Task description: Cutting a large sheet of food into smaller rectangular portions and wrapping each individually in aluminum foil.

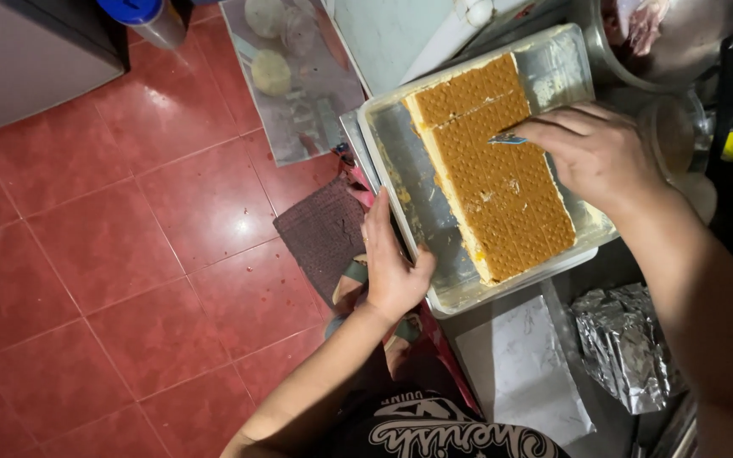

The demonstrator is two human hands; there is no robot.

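Golden-brown waffle-patterned biscuit slab lies in a rectangular clear plastic tray on the table, pressed toward the tray's right long wall, with a bare strip of tray floor showing along its left. Its long axis runs from the far end of the tray diagonally down to the near right corner. The right hand hovers over the slab's right edge, reaching in from the right; its fingers are pinched together on a small blue-grey metal utensil, whose tip points left across the biscuit's short axis, about a third of the way down its length. So the slab lies directly under and to the left of that grip. The left hand rests flat against the tray's near-left rim, fingers extended and holding nothing, steadying the tray. A crumpled foil packet lies on the table near the right forearm, and a dark cloth hangs over the red tiled floor.
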